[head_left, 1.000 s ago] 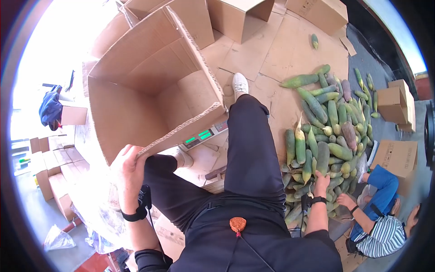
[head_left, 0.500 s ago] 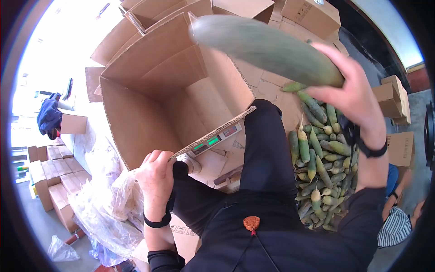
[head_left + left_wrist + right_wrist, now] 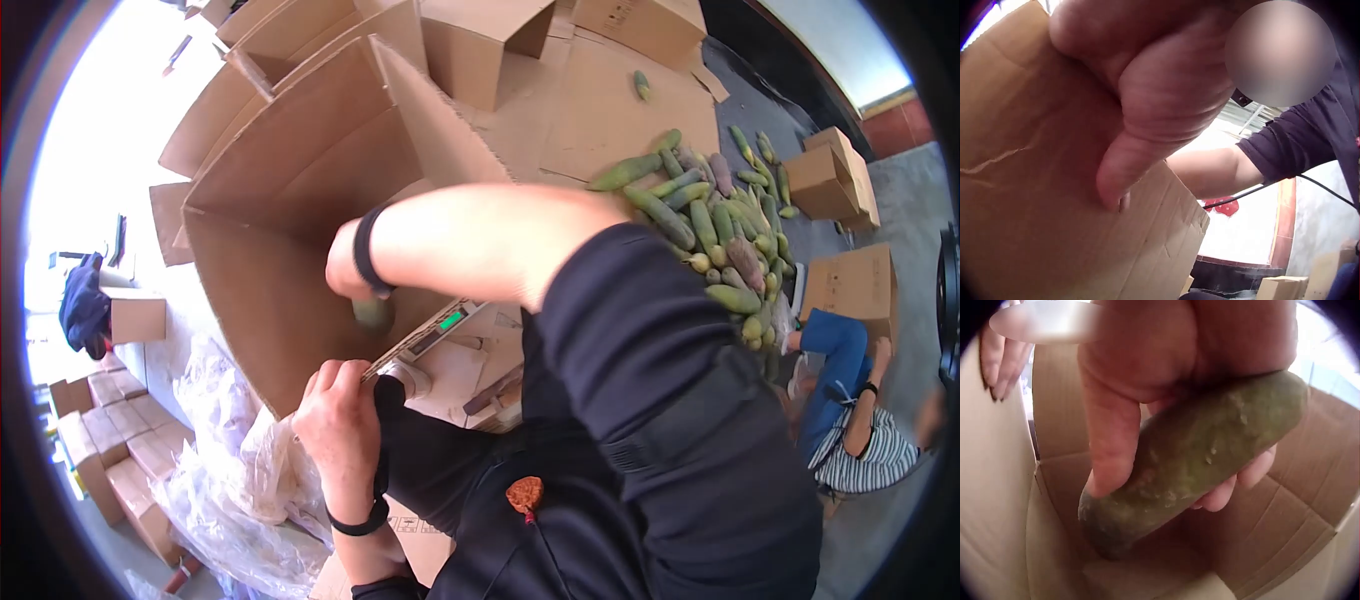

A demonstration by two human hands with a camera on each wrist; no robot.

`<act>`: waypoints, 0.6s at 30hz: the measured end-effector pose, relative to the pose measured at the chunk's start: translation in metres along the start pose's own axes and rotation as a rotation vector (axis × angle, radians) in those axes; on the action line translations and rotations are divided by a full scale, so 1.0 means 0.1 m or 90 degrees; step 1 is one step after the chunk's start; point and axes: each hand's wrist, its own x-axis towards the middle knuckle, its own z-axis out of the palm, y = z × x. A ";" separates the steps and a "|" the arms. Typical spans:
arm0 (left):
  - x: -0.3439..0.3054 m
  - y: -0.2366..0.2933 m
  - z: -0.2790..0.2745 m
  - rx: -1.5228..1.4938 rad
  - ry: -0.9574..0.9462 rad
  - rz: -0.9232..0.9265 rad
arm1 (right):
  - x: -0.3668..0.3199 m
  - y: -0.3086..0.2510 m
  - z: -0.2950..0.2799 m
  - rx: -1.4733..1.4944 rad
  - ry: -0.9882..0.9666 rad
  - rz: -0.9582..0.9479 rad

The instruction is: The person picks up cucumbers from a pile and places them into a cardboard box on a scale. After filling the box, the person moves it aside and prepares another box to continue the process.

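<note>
A large open cardboard box (image 3: 290,150) stands tilted at the left of the head view. My left hand (image 3: 341,425) grips its near rim, the thumb (image 3: 1124,169) lying against the board in the left wrist view. Inside the box is my right hand (image 3: 350,262), holding a thick green radish (image 3: 373,312). In the right wrist view the right hand (image 3: 1147,369) has its thumb on one side of the radish (image 3: 1191,456) and fingertips on the other, above the box's floor. The left hand's fingers (image 3: 1007,365) hang over the rim there.
A heap of green radishes (image 3: 705,215) lies on flattened cardboard to the right. Under the box is a scale with a lit display (image 3: 452,319). Plastic wrap (image 3: 250,470) lies at lower left. More boxes (image 3: 480,50) stand beyond. A person in a striped shirt (image 3: 870,455) sits at right.
The right hand took a radish from the heap, swung it up and leftward, and now has it down inside the box. The left hand has stayed on the rim as the box shifted a little.
</note>
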 end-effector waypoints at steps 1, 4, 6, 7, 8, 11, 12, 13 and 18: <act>0.01 0.00 0.00 0.001 0.002 -0.006 | 0.23 0.01 0.14 0.032 0.016 -0.018; 0.05 0.02 -0.01 -0.024 -0.007 -0.012 | 0.43 -0.05 0.27 0.083 0.015 -0.013; 0.02 0.03 0.02 -0.017 -0.009 -0.016 | 0.36 -0.10 0.17 0.082 0.050 -0.025; 0.02 0.04 0.02 -0.019 -0.011 -0.006 | 0.30 -0.13 0.10 0.076 0.071 -0.034; 0.03 0.05 0.02 -0.006 -0.010 -0.010 | 0.22 -0.16 0.02 0.067 0.093 -0.048; 0.04 0.06 0.01 0.033 -0.019 -0.017 | -0.13 -0.18 -0.26 0.137 0.176 -0.070; 0.03 0.07 0.01 0.053 -0.028 -0.020 | -0.46 -0.20 -0.36 0.182 0.208 -0.033; 0.03 0.10 0.02 0.041 -0.023 -0.014 | -0.65 -0.19 -0.42 0.228 0.261 -0.017; 0.00 0.18 0.05 0.027 0.010 -0.023 | -1.80 0.25 0.20 0.306 0.686 -0.134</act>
